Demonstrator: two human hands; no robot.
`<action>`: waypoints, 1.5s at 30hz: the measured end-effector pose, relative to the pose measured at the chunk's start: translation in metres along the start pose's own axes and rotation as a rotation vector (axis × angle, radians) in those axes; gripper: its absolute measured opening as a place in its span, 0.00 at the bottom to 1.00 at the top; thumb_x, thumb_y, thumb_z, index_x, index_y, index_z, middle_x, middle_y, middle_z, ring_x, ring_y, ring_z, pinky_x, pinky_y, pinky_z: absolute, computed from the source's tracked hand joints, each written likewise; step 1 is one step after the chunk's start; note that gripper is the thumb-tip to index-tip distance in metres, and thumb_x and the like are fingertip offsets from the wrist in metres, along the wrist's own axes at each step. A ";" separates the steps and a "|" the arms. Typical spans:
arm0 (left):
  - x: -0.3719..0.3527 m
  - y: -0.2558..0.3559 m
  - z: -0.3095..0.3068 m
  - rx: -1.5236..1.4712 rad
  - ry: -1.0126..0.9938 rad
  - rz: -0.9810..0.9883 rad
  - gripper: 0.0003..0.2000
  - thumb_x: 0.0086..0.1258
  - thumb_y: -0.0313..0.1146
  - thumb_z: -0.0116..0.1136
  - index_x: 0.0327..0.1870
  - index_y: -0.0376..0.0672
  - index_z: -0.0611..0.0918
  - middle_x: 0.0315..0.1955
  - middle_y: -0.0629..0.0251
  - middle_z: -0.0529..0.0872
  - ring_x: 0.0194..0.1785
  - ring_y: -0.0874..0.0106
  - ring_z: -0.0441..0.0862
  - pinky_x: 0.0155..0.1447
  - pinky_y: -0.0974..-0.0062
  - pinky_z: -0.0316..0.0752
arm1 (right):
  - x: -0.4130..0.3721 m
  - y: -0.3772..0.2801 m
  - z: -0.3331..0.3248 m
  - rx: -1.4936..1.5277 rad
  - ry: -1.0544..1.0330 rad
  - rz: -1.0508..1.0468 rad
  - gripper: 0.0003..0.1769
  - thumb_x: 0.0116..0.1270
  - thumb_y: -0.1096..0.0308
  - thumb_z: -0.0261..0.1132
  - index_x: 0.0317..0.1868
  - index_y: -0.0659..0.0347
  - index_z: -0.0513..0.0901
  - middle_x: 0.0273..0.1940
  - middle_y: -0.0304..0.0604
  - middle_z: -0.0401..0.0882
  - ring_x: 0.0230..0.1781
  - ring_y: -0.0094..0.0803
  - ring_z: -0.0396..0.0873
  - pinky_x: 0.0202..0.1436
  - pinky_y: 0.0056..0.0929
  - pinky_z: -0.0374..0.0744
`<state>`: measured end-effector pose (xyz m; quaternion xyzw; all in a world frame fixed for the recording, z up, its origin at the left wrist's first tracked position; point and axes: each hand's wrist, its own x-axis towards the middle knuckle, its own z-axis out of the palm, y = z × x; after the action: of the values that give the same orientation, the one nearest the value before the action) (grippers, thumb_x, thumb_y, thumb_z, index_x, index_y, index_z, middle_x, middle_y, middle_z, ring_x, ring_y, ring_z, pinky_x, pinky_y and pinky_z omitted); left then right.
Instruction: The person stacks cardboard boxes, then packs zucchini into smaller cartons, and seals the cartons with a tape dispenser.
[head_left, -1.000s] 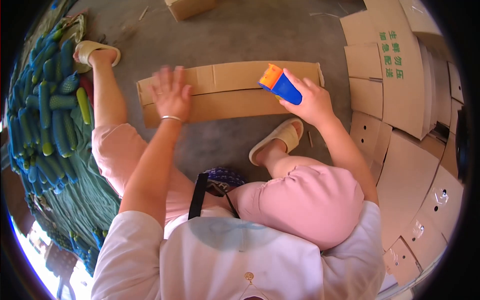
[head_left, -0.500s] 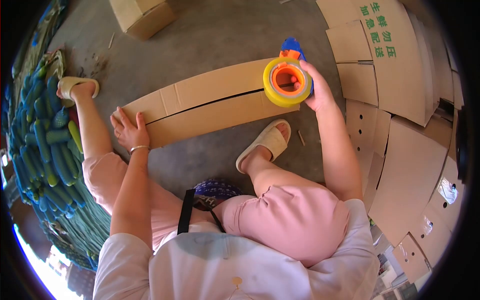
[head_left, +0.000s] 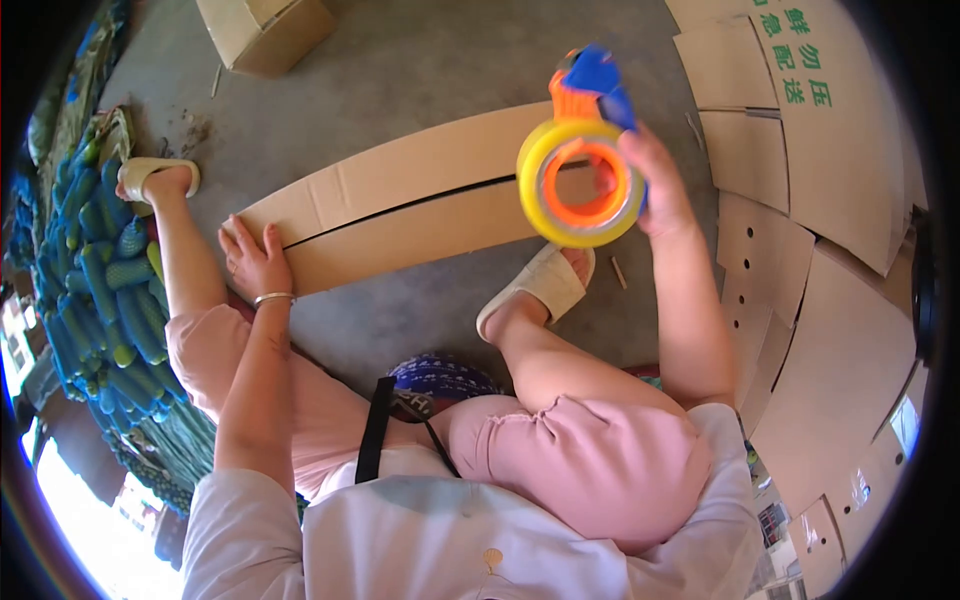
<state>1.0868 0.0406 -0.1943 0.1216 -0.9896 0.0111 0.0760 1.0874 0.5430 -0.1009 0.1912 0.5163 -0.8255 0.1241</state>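
A long cardboard box (head_left: 400,200) lies across the floor in front of me, a dark gap running between its two top flaps. My left hand (head_left: 257,258) rests flat on its left end, fingers apart, near the start of that gap. In my right hand (head_left: 655,180) is a tape dispenser (head_left: 585,95) with an orange and blue head, loaded with a wide yellow roll of tape (head_left: 535,190). I hold it above the right end of the box, which it partly hides. My fingers show through the orange hub.
Flattened and stacked cartons (head_left: 840,330) line the right side, some printed in green. Netted bags of green cucumbers (head_left: 110,290) are piled at the left. Another cardboard box (head_left: 268,35) stands farther back. My slippered feet flank the long box.
The tape dispenser has come up and closer to me, its head turned more upright. My left hand stays on the box's left end. The view has shifted slightly.
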 end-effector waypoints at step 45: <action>0.032 0.126 -0.067 -1.641 -0.893 -0.453 0.14 0.70 0.41 0.59 0.41 0.37 0.85 0.35 0.67 0.86 0.39 0.79 0.80 0.46 0.81 0.73 | 0.009 0.016 0.180 -1.689 -0.441 -0.758 0.47 0.40 0.59 0.79 0.66 0.34 0.71 0.35 0.39 0.71 0.29 0.36 0.77 0.31 0.33 0.78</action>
<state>1.0355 0.1584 -0.1241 0.2117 -0.5799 -0.7472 -0.2460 1.0523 0.3738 -0.0468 -0.3019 0.9349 -0.1823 0.0400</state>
